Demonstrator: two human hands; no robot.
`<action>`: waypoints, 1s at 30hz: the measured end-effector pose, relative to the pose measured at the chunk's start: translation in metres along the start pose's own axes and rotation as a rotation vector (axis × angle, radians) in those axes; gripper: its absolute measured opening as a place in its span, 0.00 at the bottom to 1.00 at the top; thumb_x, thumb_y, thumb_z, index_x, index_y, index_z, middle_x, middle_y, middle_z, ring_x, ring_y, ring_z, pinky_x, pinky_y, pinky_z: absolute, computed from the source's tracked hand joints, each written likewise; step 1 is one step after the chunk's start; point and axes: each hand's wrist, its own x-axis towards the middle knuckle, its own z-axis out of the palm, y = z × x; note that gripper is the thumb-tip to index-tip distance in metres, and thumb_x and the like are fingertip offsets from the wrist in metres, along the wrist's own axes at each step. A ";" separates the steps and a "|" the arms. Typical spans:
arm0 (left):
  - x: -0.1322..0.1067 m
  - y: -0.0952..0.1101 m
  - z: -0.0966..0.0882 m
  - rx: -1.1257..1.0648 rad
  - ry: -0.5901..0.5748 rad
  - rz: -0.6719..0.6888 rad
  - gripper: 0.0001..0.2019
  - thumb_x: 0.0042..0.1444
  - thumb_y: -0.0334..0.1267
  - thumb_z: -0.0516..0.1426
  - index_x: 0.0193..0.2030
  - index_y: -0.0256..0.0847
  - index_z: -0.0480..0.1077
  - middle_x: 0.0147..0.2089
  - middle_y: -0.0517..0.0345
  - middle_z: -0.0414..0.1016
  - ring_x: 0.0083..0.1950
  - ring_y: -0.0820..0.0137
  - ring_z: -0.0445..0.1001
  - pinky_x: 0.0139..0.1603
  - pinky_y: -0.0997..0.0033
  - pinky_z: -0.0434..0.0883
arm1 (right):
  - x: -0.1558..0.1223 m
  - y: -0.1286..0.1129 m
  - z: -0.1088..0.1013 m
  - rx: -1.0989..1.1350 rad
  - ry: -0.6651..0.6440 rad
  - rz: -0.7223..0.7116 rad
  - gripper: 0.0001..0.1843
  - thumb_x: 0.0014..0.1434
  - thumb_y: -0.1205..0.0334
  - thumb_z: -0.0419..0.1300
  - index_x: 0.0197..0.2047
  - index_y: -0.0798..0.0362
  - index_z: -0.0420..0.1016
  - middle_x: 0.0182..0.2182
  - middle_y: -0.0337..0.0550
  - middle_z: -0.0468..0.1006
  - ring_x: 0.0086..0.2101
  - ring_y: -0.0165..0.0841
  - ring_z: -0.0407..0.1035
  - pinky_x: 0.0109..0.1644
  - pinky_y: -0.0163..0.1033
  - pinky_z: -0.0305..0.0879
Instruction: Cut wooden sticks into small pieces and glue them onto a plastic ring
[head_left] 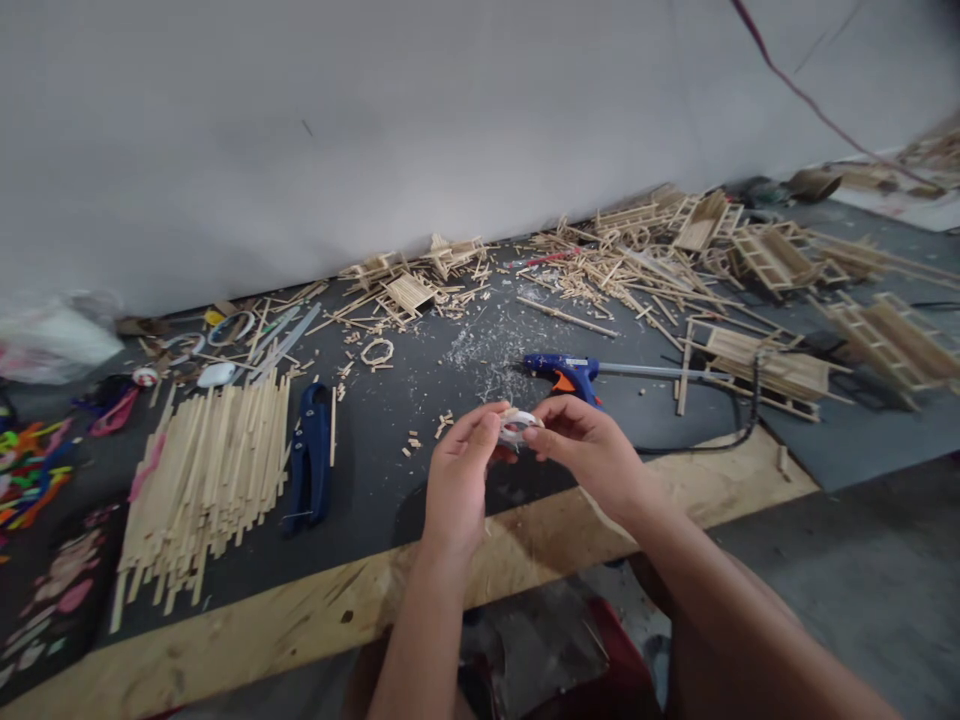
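Both my hands meet above the dark work mat, pinching a small roll of clear tape (517, 428) between them. My left hand (459, 478) grips its left side with thumb and fingers closed. My right hand (589, 446) holds the right side, fingers curled around it. A blue hot glue gun (561, 371) lies on the mat just behind my right hand, its black cord (739, 425) running off to the right.
A pile of thin wooden sticks (202, 480) lies at left beside a blue cutter (311, 452). Small stick-built frames (776, 370) and scraps crowd the back and right. Coloured craft bits (30, 465) sit at far left. A plywood edge (315, 610) borders the mat.
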 end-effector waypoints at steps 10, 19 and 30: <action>0.000 0.004 0.000 -0.100 -0.046 -0.049 0.05 0.49 0.36 0.61 0.35 0.41 0.74 0.36 0.59 0.76 0.36 0.73 0.72 0.35 0.74 0.69 | -0.002 -0.002 -0.001 -0.041 -0.002 -0.057 0.10 0.49 0.57 0.64 0.32 0.51 0.70 0.29 0.37 0.72 0.32 0.29 0.66 0.37 0.36 0.61; -0.001 0.009 -0.005 -0.108 -0.075 -0.066 0.17 0.47 0.35 0.61 0.46 0.43 0.70 0.39 0.59 0.75 0.37 0.74 0.72 0.37 0.74 0.68 | -0.003 -0.002 -0.003 -0.051 -0.015 -0.062 0.10 0.48 0.56 0.64 0.33 0.51 0.70 0.31 0.38 0.72 0.33 0.30 0.66 0.39 0.37 0.63; -0.001 0.007 -0.006 -0.137 -0.066 -0.087 0.13 0.53 0.41 0.57 0.44 0.41 0.71 0.40 0.52 0.77 0.39 0.71 0.74 0.38 0.72 0.69 | -0.004 -0.006 -0.004 -0.014 -0.016 -0.030 0.12 0.47 0.55 0.65 0.32 0.52 0.70 0.30 0.38 0.72 0.32 0.29 0.66 0.38 0.37 0.62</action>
